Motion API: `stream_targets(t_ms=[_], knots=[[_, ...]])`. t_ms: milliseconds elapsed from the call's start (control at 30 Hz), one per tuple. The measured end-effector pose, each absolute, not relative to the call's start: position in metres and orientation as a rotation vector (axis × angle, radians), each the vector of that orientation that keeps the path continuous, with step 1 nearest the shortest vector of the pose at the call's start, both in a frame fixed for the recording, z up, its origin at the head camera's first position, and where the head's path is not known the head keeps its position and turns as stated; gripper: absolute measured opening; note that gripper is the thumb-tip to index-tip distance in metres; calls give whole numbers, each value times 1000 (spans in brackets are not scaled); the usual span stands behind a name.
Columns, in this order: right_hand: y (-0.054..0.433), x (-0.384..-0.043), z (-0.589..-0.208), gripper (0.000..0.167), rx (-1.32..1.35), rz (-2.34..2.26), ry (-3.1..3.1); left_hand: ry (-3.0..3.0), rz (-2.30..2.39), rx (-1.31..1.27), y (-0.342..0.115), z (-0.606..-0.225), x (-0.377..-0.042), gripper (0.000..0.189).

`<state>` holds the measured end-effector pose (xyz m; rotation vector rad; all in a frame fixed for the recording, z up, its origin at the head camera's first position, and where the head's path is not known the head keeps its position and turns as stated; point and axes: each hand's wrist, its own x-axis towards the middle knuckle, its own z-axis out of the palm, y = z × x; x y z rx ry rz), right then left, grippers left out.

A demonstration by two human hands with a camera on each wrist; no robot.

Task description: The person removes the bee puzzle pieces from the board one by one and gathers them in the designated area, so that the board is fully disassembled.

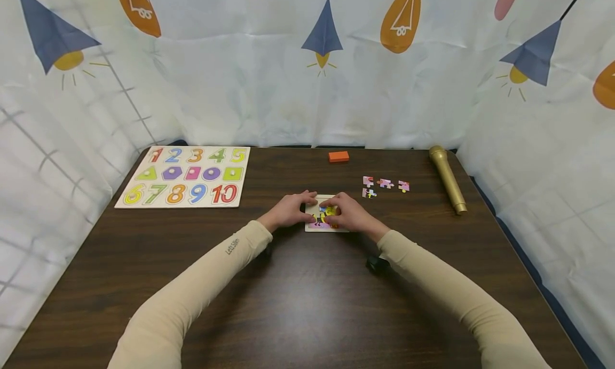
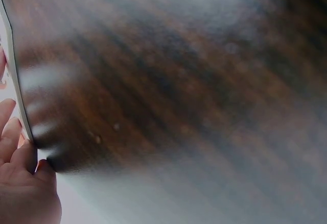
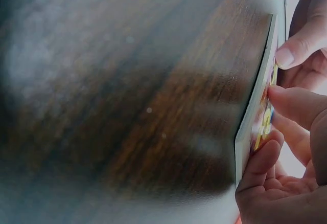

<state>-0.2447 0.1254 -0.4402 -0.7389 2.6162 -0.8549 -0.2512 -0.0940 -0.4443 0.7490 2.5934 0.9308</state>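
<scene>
A small jigsaw puzzle board (image 1: 311, 228) with a pale frame lies on the table in front of me, part of its picture filled in with yellow, black, blue and pink pieces. My left hand (image 1: 289, 210) grips the board's left side, thumb over the picture and fingers at the upper left corner. From the right, my right hand (image 1: 354, 214) reaches over the board and pinches a yellow puzzle piece (image 3: 263, 123) between thumb and index finger. Only part of the left hand (image 2: 23, 183) shows in the left wrist view, beside the board's edge.
Several loose puzzle pieces (image 1: 385, 183) lie right of the board. Behind it is an orange block (image 1: 338, 156). A number and shape board (image 1: 182, 177) occupies the table's (image 1: 307, 305) back left, and a gold microphone (image 1: 448, 179) lies back right. A printed curtain (image 1: 269, 91) hangs behind.
</scene>
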Motion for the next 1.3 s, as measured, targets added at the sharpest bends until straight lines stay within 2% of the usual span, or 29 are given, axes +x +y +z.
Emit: stream_targets(t_ms=[600, 867, 1300], knots=[[128, -248, -446, 37, -715, -849, 2633, 2584, 931, 732, -94, -445, -250, 51], [128, -249, -445, 43, -725, -839, 2629, 2586, 929, 739, -94, -445, -250, 50], [134, -252, -443, 41, -774, -832, 2604, 2585, 915, 734, -94, -442, -250, 51]])
